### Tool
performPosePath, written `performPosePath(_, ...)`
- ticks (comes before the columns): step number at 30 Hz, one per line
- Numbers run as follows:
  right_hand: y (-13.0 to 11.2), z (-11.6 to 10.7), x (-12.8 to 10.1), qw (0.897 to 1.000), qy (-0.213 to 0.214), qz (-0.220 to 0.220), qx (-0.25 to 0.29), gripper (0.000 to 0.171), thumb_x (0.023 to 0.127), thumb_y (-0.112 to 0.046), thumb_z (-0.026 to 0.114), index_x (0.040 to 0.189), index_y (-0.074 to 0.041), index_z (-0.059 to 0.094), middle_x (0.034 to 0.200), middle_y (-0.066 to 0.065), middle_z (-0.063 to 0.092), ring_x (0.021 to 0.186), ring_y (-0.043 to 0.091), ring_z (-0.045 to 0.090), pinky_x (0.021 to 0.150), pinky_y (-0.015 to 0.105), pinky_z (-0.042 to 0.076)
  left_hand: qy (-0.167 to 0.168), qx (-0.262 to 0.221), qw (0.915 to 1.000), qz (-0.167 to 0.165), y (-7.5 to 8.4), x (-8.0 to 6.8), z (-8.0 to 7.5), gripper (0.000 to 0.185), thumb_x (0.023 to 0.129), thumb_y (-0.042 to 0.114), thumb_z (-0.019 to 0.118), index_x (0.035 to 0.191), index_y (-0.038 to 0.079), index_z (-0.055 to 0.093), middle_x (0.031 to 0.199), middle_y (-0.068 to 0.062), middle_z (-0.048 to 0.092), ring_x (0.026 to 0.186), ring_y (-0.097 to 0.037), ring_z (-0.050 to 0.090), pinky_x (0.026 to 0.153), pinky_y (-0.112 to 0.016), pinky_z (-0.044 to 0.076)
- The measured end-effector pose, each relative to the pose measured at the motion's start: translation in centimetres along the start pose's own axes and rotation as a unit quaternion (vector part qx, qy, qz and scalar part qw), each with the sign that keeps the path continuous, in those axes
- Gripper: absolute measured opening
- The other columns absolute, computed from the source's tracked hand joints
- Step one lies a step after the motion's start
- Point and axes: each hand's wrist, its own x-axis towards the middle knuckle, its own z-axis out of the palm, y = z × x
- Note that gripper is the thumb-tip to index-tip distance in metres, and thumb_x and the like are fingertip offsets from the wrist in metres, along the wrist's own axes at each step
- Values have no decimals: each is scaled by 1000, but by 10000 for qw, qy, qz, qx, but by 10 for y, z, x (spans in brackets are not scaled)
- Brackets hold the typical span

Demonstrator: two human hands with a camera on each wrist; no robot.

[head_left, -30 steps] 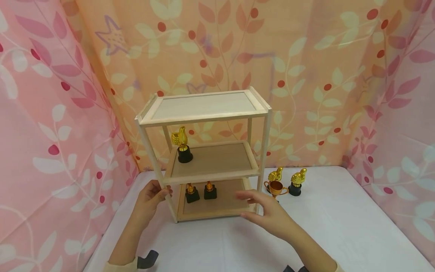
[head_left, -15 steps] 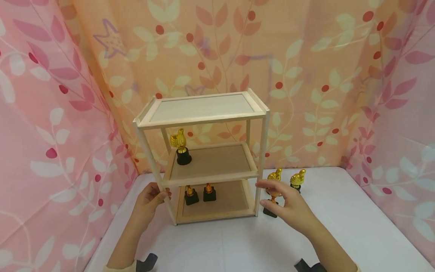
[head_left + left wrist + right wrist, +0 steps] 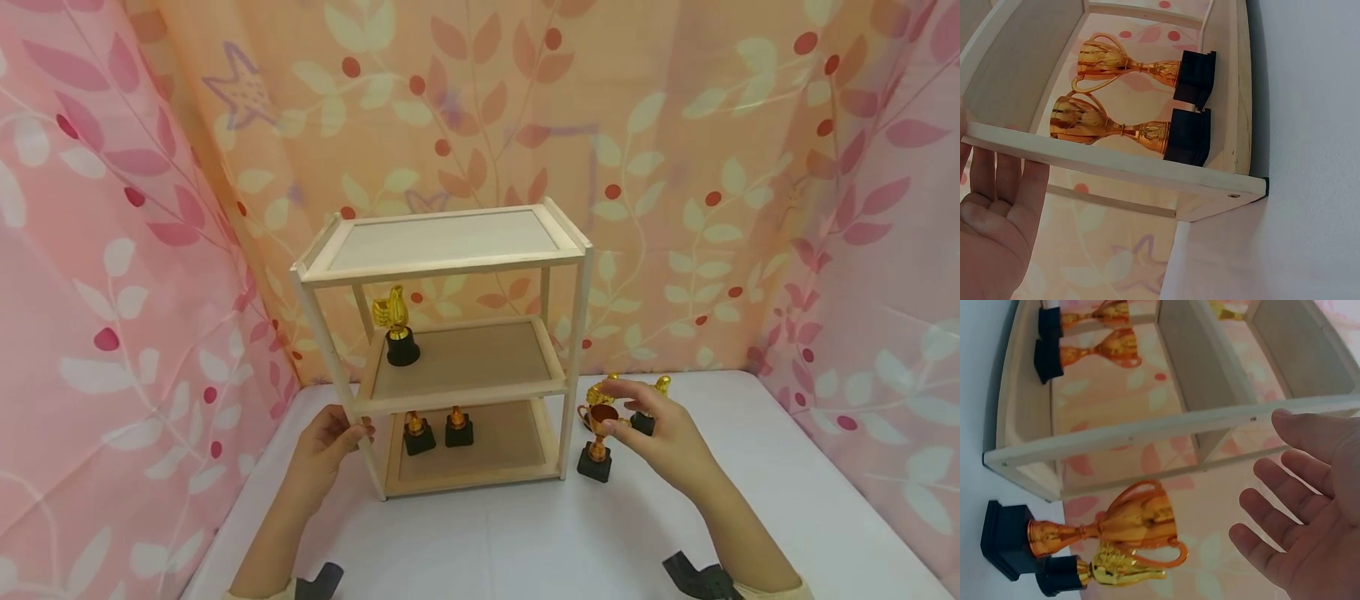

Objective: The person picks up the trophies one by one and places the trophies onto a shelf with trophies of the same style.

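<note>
Shelf rack stands at the far middle of the table. One trophy on its middle shelf, far left. Two trophies side by side on the bottom shelf, left. Three trophies on the table just right of the rack

The left hand is stretched forward with the forearm low, its fingers lying straight and close together and the thumb curled in toward them. The right hand reaches forward at about the same height, palm turned inward, its fingers spread and loosely bent, gripping nothing
</note>
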Motion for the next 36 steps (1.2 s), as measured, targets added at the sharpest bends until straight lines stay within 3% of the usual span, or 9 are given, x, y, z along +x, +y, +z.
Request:
performPosePath(5, 15, -1, 1, 9985, -240, 462, -149, 57, 90, -25, 80, 141, -15, 58, 135, 2, 67, 121, 17, 61, 97, 21, 49, -8, -16, 10000, -31, 1, 0, -1, 25, 101, 1, 62, 121, -7, 49, 105, -4, 68, 99, -17, 71, 88, -27, 59)
performPosePath(12, 37, 1, 2, 9927, -729, 962, -26, 63, 91, -29, 80, 145, -11, 53, 140, 7, 62, 127, 29, 58, 104, 54, 49, -4, 164, 9998, -120, 2, -1, -1, 27, 101, 6, 63, 122, -5, 49, 106, -3, 69, 103, -27, 71, 88, -27, 59)
performPosePath(14, 43, 2, 1, 9912, -819, 1038, 56, 65, 90, -31, 80, 145, -9, 53, 139, 9, 63, 126, 32, 59, 104, 59, 48, -2, 199, 9997, -137, 2, -2, -1, 27, 101, 6, 62, 122, -5, 49, 106, -4, 69, 104, -26, 71, 88, -27, 59)
performPosePath(21, 60, 1, 0, 9848, -1138, 1278, 304, 67, 89, -31, 82, 145, -7, 52, 140, 10, 61, 123, 34, 62, 103, 58, 50, 22, 148, 9999, -48, 2, -1, 0, 24, 101, 3, 62, 119, -8, 50, 106, -8, 69, 100, -18, 71, 86, -27, 59)
performPosePath(28, 70, -2, 0, 9817, -1217, 1363, 526, 68, 89, -30, 82, 144, -5, 52, 141, 12, 61, 124, 33, 61, 98, 36, 54, 30, 159, 9998, -66, 0, -1, -1, 24, 101, 4, 61, 118, -8, 49, 106, -5, 70, 99, -14, 71, 85, -26, 58)
performPosePath(36, 86, 5, -4, 9741, -1337, 1723, 603, 69, 88, -31, 83, 144, -5, 52, 141, 16, 60, 122, 35, 61, 99, 51, 54, -35, 303, 9995, -81, 0, -1, -2, 26, 102, 6, 61, 122, -7, 49, 107, -7, 69, 102, -21, 71, 87, -25, 58)
